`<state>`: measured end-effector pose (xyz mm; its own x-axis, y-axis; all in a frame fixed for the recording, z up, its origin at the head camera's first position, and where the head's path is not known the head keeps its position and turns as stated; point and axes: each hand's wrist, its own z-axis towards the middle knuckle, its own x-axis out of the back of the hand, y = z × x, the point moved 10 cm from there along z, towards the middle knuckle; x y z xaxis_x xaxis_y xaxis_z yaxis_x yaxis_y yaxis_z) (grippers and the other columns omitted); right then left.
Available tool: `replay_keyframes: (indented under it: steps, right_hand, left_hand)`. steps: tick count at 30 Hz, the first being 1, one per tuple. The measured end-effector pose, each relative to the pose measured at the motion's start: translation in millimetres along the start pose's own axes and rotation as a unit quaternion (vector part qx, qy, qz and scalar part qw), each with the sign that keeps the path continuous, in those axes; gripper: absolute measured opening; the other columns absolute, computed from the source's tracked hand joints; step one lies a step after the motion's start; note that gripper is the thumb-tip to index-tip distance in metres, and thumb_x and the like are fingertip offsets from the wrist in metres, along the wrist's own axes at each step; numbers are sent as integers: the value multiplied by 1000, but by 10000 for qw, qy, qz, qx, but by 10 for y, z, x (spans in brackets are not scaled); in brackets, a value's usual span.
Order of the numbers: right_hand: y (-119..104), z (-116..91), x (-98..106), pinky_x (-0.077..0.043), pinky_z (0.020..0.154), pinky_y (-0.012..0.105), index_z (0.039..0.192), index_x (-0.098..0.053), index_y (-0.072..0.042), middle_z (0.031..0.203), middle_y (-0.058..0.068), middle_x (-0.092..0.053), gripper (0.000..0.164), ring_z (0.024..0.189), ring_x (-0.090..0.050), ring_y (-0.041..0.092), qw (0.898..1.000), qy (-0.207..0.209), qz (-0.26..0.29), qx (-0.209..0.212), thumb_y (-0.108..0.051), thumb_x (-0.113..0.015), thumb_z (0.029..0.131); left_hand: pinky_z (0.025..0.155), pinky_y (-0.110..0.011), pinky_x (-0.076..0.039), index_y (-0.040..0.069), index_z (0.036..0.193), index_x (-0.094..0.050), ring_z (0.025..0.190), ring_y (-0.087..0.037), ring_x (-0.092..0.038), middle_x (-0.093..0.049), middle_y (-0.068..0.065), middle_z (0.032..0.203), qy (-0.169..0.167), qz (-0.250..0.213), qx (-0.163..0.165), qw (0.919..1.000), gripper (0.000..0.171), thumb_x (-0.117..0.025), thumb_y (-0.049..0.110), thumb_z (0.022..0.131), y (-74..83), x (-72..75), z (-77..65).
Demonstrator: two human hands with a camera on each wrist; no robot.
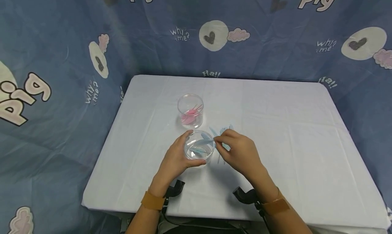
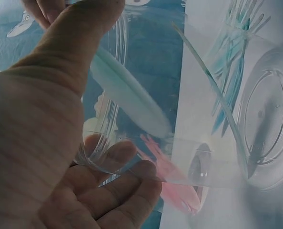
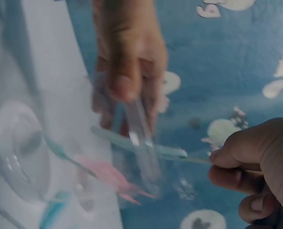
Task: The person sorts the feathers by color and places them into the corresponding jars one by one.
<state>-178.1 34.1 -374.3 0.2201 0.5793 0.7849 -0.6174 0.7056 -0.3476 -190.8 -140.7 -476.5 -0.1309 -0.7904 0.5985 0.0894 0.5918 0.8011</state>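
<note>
My left hand [image 1: 176, 156] grips a clear plastic cup [image 1: 199, 158] around its side, thumb toward me and fingers on the far side. One light-blue feather [image 2: 213, 81] leans inside this cup. Between thumb and forefinger, my right hand [image 1: 242, 154] pinches the quill of another light-blue feather [image 3: 165, 150]; its vane lies across the cup's mouth. Partly behind the right hand, several blue feathers [image 1: 226, 146] lie on the table. Beyond the cup stands a second clear cup [image 1: 182, 106] with pink feathers [image 1: 190, 117] in it.
The table [image 1: 291, 152] has a white cloth. Blue printed curtains [image 1: 260, 57] hang behind it and at both sides. Black wrist cameras [image 1: 246, 196] on tan straps sit on both forearms, and a cable runs along the table's front edge.
</note>
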Motion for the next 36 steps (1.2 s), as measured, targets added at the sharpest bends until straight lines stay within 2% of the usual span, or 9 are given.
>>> replay_keyframes:
  steps: [5,10,15,25,28,32,34,36]
  right_hand:
    - [-54,81,-247,-44,48,21,90,-81,-15,80,-9,-66,7,55,-52,5,9991,-322,-268,22,-14,-76,86]
    - [-51,146,-407,-42,46,21,90,-82,-17,80,-8,-68,8,55,-54,6,9963,-624,-575,-144,-15,-75,86]
    - [-24,175,-504,-41,44,21,88,-82,-18,79,-8,-69,10,53,-53,5,9937,-794,-682,-412,-15,-73,86]
    - [-47,69,-642,-36,40,19,89,-82,-21,83,-9,-71,9,51,-52,3,9908,-968,-784,-529,-20,-74,87]
    - [-65,34,-603,-38,42,20,92,-82,-23,85,-9,-73,8,52,-56,5,9934,-822,-675,-421,-24,-75,87]
    - [-36,0,-393,-44,45,22,96,-82,-22,89,-9,-75,11,56,-61,7,9989,-213,-327,-241,-25,-76,87]
    - [102,-51,-259,-45,47,23,97,-81,-21,90,-8,-75,11,56,-58,6,9989,134,-162,-426,-25,-75,89]
    - [350,-155,-169,-44,45,25,99,-80,-19,91,-6,-75,13,53,-54,7,9948,287,-67,-973,-25,-73,91]
  left_hand:
    - [95,-53,-51,23,154,-38,120,-35,-59,-55,-14,142,-19,-31,-43,10000,112,-94,52,62,3,4,-3]
    - [94,-53,-51,23,153,-38,120,-35,-59,-55,-14,142,-17,26,-83,10000,111,-92,55,62,9,12,4]
    - [94,-53,-51,22,154,-37,119,-35,-59,-55,-15,141,-27,40,-109,9999,109,-93,50,64,24,14,15]
    - [95,-53,-51,24,154,-37,121,-33,-58,-53,-13,144,-67,28,82,9999,108,-93,49,65,-29,-26,-51]
    - [95,-54,-51,22,153,-38,121,-35,-58,-53,-14,144,-21,40,48,10000,107,-94,46,65,-23,-26,-57]
    - [95,-55,-51,21,153,-39,121,-37,-58,-54,-16,143,32,6,18,10000,109,-96,43,63,-3,-15,-45]
    - [97,-55,-50,22,153,-38,123,-36,-58,-54,-15,143,32,1,41,10000,111,-96,44,62,0,-13,-35]
    - [99,-56,-49,23,154,-38,125,-35,-57,-53,-14,144,13,10,92,10000,111,-96,44,61,-1,-10,-28]
